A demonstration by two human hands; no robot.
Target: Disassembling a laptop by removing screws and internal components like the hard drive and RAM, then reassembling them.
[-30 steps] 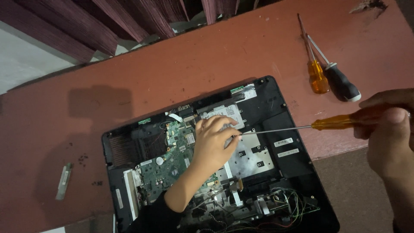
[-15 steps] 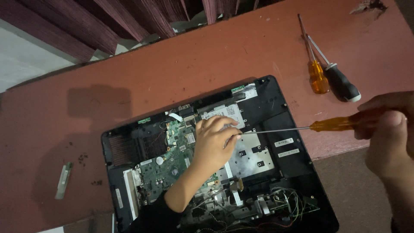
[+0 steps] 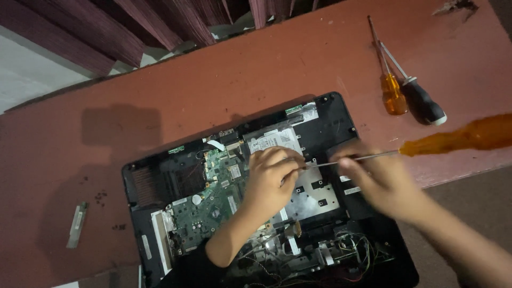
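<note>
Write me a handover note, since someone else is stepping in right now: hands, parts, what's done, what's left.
Left hand: resting on the opened black laptop base, fingers at the tip of the long amber-handled screwdriver.
Right hand: blurred, on the screwdriver's thin metal shaft near the tip, not on the handle; the grip cannot be told.
Parts: the green circuit board is exposed, with loose wires at the near edge. Two spare screwdrivers, one amber-handled and one black-handled, lie on the red-brown table. A small grey metal strip lies at the far left.
Done: cover off.
Left: screwdriver tip still at the silver plate.
</note>
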